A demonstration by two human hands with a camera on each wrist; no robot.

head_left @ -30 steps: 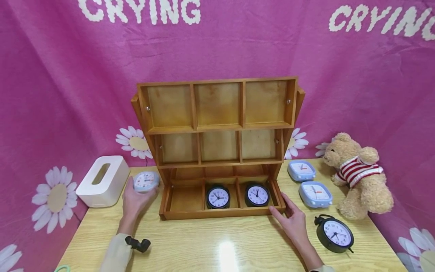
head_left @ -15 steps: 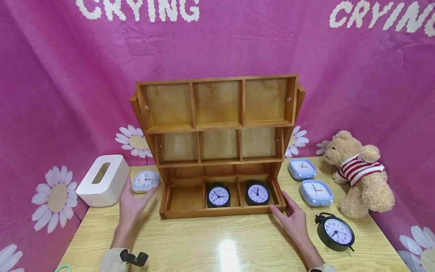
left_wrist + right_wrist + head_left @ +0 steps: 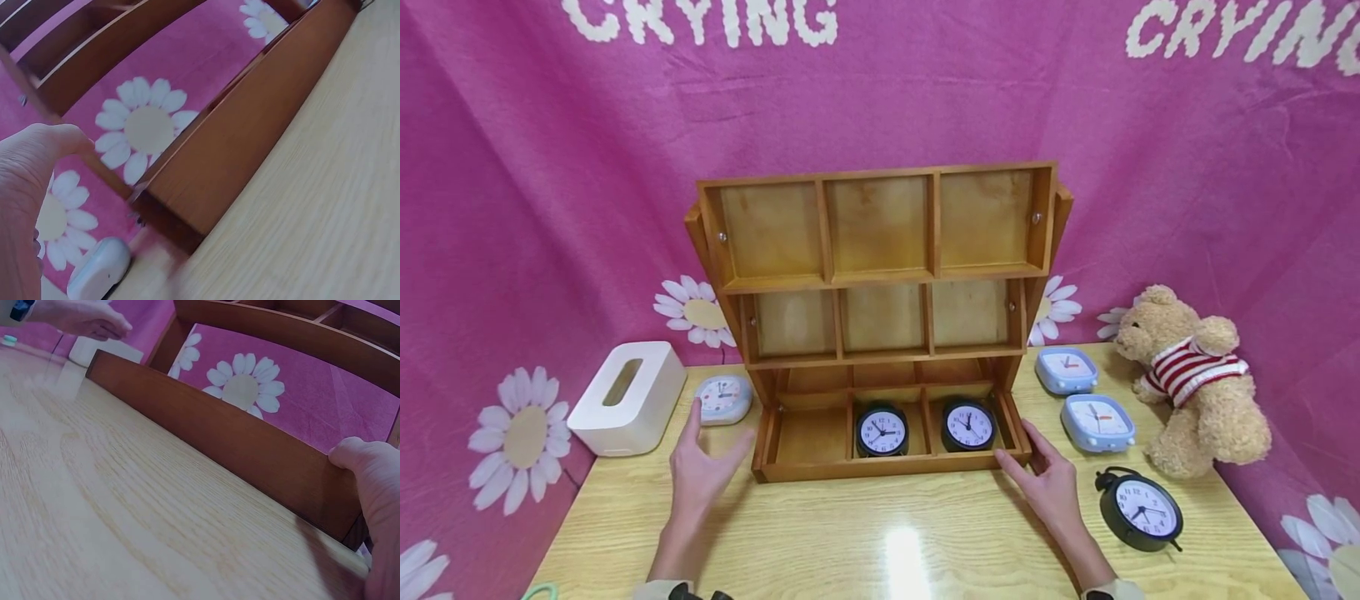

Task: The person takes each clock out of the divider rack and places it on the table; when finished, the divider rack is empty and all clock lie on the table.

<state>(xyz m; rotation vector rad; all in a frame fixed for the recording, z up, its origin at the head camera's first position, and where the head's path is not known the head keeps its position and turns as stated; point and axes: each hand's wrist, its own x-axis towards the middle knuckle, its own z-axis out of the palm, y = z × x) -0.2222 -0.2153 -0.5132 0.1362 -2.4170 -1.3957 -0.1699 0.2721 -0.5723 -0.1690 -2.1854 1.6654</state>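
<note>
Left hand [image 3: 703, 467] is spread wide at the near side of a pale blue clock [image 3: 726, 398] beside the wooden shelf [image 3: 880, 471], whose lower right corner the right hand [image 3: 1047, 485] grips.

Left hand [image 3: 702, 477]: positioned between seven and eight o'clock of the head view, relaxed; left fingers [image 3: 691, 427] extended toward twelve, left thumb [image 3: 736, 457] spread toward one. Left forearm [image 3: 674, 552] enters from seven. Right hand [image 3: 1048, 485]: between four and five, in gripping posture, right thumb [image 3: 1012, 470] toward ten, opposed to right fingers [image 3: 1037, 442] toward eleven. Right forearm [image 3: 1084, 554] enters from five.
</note>
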